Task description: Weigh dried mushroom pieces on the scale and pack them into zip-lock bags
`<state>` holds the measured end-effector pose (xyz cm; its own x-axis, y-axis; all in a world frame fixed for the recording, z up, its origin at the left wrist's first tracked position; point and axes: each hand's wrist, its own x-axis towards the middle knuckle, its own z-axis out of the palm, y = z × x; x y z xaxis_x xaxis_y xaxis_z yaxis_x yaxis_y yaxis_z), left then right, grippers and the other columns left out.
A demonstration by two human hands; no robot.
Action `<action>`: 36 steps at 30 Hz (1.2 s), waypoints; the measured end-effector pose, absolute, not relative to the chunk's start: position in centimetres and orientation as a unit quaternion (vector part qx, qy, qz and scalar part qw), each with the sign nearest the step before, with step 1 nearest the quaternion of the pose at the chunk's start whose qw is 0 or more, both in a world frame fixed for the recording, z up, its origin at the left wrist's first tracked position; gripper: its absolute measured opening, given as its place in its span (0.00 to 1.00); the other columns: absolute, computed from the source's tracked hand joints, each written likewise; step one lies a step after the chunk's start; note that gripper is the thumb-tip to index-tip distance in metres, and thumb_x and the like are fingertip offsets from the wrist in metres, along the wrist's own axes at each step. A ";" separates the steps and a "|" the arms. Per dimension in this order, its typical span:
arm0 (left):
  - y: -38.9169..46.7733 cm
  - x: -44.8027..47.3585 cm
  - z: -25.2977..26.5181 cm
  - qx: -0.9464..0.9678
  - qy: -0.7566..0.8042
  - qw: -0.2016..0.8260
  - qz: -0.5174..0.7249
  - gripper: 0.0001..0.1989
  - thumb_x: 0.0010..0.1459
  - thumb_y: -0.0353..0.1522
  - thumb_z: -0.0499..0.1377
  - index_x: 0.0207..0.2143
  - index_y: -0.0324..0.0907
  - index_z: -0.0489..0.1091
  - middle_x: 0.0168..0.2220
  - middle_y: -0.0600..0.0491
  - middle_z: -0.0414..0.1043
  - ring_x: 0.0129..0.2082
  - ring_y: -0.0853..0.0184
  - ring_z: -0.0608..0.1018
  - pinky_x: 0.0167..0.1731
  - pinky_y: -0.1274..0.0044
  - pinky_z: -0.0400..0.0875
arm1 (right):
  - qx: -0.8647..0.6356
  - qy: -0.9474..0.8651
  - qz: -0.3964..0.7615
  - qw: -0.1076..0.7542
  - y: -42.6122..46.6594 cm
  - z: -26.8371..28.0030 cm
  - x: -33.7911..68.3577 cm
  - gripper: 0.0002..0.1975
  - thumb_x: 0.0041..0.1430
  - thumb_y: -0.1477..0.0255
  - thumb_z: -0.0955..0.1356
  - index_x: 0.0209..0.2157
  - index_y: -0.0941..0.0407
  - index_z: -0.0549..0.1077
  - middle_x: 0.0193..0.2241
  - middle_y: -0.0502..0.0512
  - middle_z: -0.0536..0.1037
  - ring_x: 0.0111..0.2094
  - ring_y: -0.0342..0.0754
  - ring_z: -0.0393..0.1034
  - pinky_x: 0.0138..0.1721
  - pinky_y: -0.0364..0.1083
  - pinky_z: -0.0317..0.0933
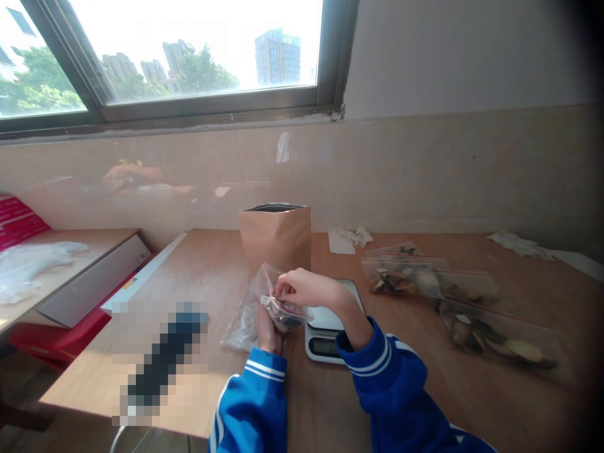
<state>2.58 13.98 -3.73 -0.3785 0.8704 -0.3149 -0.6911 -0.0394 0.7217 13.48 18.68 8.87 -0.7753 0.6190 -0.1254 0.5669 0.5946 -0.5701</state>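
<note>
A clear zip bag (291, 319) with dark pieces inside is held up in my left hand (267, 328), whose fingers are partly hidden behind it. At the bag's open mouth, my right hand (317, 290) has its fingertips pinched together; whatever they grip is too small to make out. Crumpled clear plastic (241, 326) lies just left of my left hand. Under my right wrist stands a white kitchen scale (321, 322) with a dark display. A brown kraft paper pouch (276, 236) stands upright and open behind my hands.
Several zip bags of dried pieces (495, 343) lie on the right of the wooden table (330, 409). White paper (340, 243) sits near the wall. A pixelated dark object (167, 355) with a cable lies at left. A red stool (61, 336) stands beyond the table's left edge.
</note>
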 end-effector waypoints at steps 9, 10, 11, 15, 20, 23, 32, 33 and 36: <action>14.4 2.3 -4.1 0.121 0.427 0.537 0.718 0.17 0.50 0.43 0.60 0.35 0.38 0.73 0.28 0.53 0.76 0.38 0.61 0.79 0.43 0.70 0.71 | -0.241 -0.906 0.338 -0.079 20.0 8.7 14.4 0.15 0.51 0.72 0.69 0.42 0.61 0.76 0.33 0.53 0.79 0.31 0.42 0.70 0.26 0.37 0.54; 14.4 2.3 -4.2 0.118 0.430 0.535 0.718 0.16 0.51 0.42 0.60 0.35 0.38 0.73 0.28 0.54 0.76 0.38 0.61 0.79 0.44 0.70 0.71 | -0.235 -0.904 0.346 -0.087 20.1 8.6 14.5 0.15 0.51 0.71 0.69 0.42 0.61 0.76 0.33 0.53 0.79 0.30 0.42 0.69 0.25 0.37 0.54; 14.3 2.2 -4.3 0.117 0.433 0.534 0.717 0.15 0.51 0.41 0.60 0.35 0.38 0.73 0.28 0.54 0.76 0.39 0.61 0.79 0.44 0.71 0.70 | -0.232 -0.902 0.352 -0.095 20.1 8.6 14.5 0.15 0.51 0.71 0.70 0.42 0.61 0.76 0.33 0.52 0.79 0.30 0.41 0.69 0.25 0.37 0.54; 14.3 2.3 -4.2 0.116 0.428 0.547 0.710 0.18 0.52 0.42 0.59 0.37 0.38 0.74 0.30 0.53 0.77 0.41 0.60 0.78 0.45 0.71 0.70 | -0.255 -0.904 0.323 -0.115 19.8 8.4 14.1 0.17 0.49 0.70 0.71 0.43 0.59 0.76 0.32 0.51 0.79 0.29 0.41 0.67 0.24 0.37 0.52; 14.5 2.3 -4.0 0.113 0.405 0.567 0.709 0.18 0.50 0.39 0.59 0.40 0.37 0.74 0.33 0.51 0.78 0.40 0.60 0.79 0.43 0.71 0.72 | -0.301 -0.906 0.270 -0.126 18.9 8.5 13.3 0.18 0.48 0.67 0.71 0.42 0.57 0.77 0.34 0.51 0.79 0.27 0.41 0.67 0.23 0.39 0.51; 14.5 2.3 -4.1 0.102 0.401 0.577 0.704 0.17 0.52 0.39 0.57 0.39 0.37 0.74 0.32 0.50 0.78 0.39 0.60 0.80 0.42 0.71 0.73 | -0.318 -0.908 0.246 -0.116 18.8 8.2 13.0 0.14 0.52 0.69 0.67 0.40 0.58 0.78 0.35 0.53 0.80 0.28 0.43 0.68 0.23 0.40 0.50; 14.4 2.5 -3.8 0.098 0.414 0.559 0.712 0.18 0.54 0.40 0.58 0.41 0.37 0.74 0.36 0.46 0.79 0.43 0.58 0.79 0.44 0.72 0.72 | -0.365 -0.907 0.189 -0.088 18.2 7.7 12.0 0.15 0.50 0.70 0.69 0.41 0.60 0.77 0.38 0.61 0.81 0.33 0.49 0.74 0.24 0.42 0.54; 14.5 2.5 -3.9 0.103 0.418 0.554 0.713 0.19 0.53 0.40 0.58 0.41 0.37 0.75 0.36 0.46 0.80 0.43 0.58 0.79 0.45 0.71 0.72 | -0.374 -0.905 0.178 -0.097 18.0 7.8 11.8 0.15 0.50 0.72 0.69 0.41 0.60 0.77 0.39 0.62 0.81 0.33 0.50 0.74 0.24 0.42 0.54; 14.4 2.5 -4.1 0.111 0.419 0.550 0.714 0.20 0.51 0.42 0.58 0.41 0.38 0.75 0.36 0.49 0.80 0.43 0.59 0.79 0.46 0.70 0.71 | -0.388 -0.902 0.150 -0.116 17.4 8.0 11.3 0.13 0.50 0.78 0.67 0.39 0.62 0.78 0.39 0.65 0.81 0.34 0.53 0.76 0.26 0.43 0.56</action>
